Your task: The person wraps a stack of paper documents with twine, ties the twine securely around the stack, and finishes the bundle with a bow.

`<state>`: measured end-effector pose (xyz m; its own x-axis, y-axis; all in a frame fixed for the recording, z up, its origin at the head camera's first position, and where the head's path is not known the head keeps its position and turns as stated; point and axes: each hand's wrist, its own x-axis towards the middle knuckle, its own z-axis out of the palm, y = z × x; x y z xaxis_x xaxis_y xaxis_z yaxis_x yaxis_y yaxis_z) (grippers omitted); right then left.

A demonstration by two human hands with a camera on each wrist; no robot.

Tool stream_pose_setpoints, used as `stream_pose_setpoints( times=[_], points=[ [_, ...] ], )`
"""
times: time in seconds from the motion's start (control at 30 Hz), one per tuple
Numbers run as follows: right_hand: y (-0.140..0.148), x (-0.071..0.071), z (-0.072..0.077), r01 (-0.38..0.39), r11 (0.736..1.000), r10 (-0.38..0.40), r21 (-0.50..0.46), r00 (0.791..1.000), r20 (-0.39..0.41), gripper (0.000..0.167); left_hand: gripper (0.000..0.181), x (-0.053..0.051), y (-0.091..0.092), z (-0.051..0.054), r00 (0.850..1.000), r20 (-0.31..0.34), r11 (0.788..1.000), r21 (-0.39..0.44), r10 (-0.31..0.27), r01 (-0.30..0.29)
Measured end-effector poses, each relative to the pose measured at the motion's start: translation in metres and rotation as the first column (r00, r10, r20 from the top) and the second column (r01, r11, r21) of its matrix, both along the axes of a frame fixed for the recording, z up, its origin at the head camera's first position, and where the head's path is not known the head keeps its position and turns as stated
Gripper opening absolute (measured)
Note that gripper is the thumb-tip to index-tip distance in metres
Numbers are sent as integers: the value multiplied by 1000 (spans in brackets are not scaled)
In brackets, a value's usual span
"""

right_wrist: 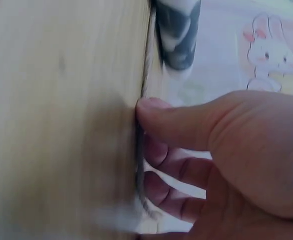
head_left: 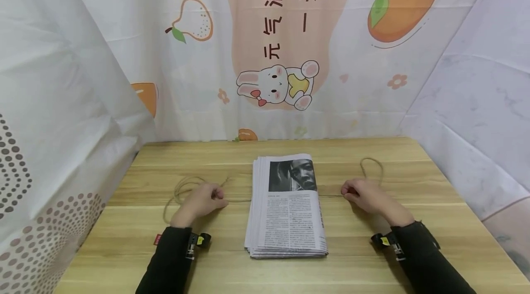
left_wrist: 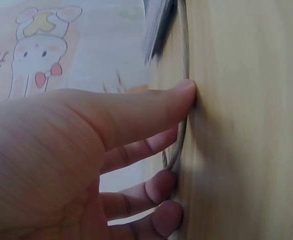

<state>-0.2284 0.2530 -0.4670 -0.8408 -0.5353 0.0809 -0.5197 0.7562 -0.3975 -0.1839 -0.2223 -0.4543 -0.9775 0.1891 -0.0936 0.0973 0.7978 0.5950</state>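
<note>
A folded stack of newspapers lies at the middle of the table, a dark photo on its upper part. A thin length of twine comes out on both sides of the stack; the part beneath is hidden. To the left, my left hand pinches the twine between thumb and fingers, close to the tabletop. On the other side my right hand pinches it as well. Both wrist views show the twine running from the fingertips toward the papers, seen also as a taut-looking cord at the right.
Loose coils of twine lie behind the left hand, and a single loop curls beyond the right. The wooden table ends at a printed curtain. A small red tag shows by the left sleeve.
</note>
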Motion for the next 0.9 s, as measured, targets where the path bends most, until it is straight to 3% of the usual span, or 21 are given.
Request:
stream_pose_setpoints(
  times=[0.13,0.3,0.57,0.73,0.9],
  points=[
    [22,-4,-3,26,999,-26,-27,1000,4,8,20,3,-15,-2,999,-5,999,-11,32,-32],
    [49,-5,-5,76,997,-75,9,996,-53,8,31,9,-37,-1,995,30,995,-29,92,-91],
    [74,-2,1,229,970,-226,86,973,-46,5,59,14,-64,3,968,56,960,-156,244,-233],
    [76,-5,2,210,977,-209,30,978,-26,5,73,14,-73,5,960,101,959,-137,261,-247],
    [69,-8,1,105,995,-104,0,991,-82,11,94,14,-75,6,957,136,951,-211,257,-226]
  ],
)
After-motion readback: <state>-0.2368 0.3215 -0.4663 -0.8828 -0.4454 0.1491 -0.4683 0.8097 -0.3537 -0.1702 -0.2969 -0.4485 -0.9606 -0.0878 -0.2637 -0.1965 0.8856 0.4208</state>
